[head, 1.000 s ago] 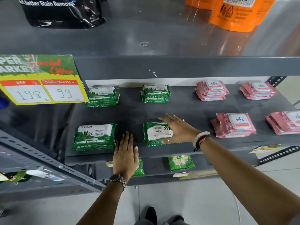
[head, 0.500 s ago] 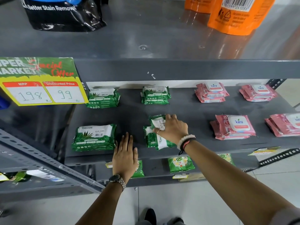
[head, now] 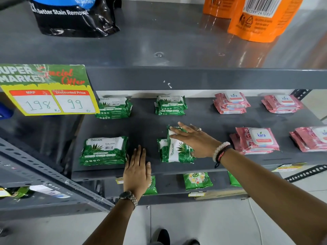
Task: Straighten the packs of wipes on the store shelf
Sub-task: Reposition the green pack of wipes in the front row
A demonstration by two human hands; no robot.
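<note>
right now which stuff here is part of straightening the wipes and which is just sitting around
Part of the job:
- green wipes pack turned askew under the right hand
- front left green pack
- back green packs
- pink wipes packs
- left hand flat on the shelf edge

Just lying about:
- black detergent pouch
- orange pouches
- price sign

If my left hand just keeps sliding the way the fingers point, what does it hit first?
Probably nothing soon. The left hand lies flat in the gap between the two front green packs, pointing toward the shelf's back. Bare shelf lies ahead, between the two rear green stacks; depth is hard to judge.
</note>
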